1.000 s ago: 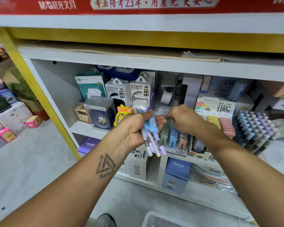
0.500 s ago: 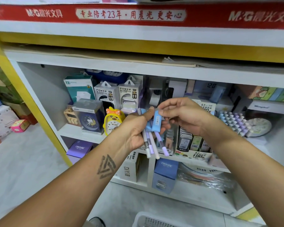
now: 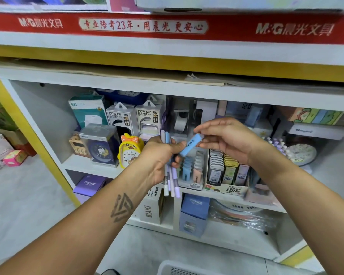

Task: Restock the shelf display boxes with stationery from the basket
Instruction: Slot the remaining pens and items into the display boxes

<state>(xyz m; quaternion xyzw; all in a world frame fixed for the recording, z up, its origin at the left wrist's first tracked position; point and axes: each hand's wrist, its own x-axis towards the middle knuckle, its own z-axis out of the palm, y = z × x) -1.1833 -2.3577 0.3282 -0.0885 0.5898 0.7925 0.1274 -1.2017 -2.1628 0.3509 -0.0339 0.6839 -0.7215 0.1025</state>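
Risk: bundle slip during one-item pull

Pens [image 3: 171,181], several, sit bunched in the left hand [image 3: 157,157], fingers curled round them, tips hanging below the fist, caps poking out above. Right hand [image 3: 226,137] pinches the upper end of a blue case [image 3: 192,144] between thumb and fingertips; its lower end sits at the left thumb, so it looks only partly free of the bundle.

Likely failures, judged from this: pulling the case drags a pen along and it drops to the floor; the left grip loosens while attention is on the right hand; the pinch is at the very end of a smooth case, so it may twist or slip. Display boxes [image 3: 193,173] on the shelf [image 3: 91,165] are tightly packed in narrow slots, so a tilted insert could jam or knock neighbours over. Wrong-slot placement also possible, since colours there are similar.

Materials: pens are slim, round, glossy plastic, pastel lilac and white. Case is flat, rectangular, matte-looking plastic. Display boxes are printed card, stepped. Basket [image 3: 179,268], white plastic mesh, sits on the floor at the bottom edge, only its rim showing.
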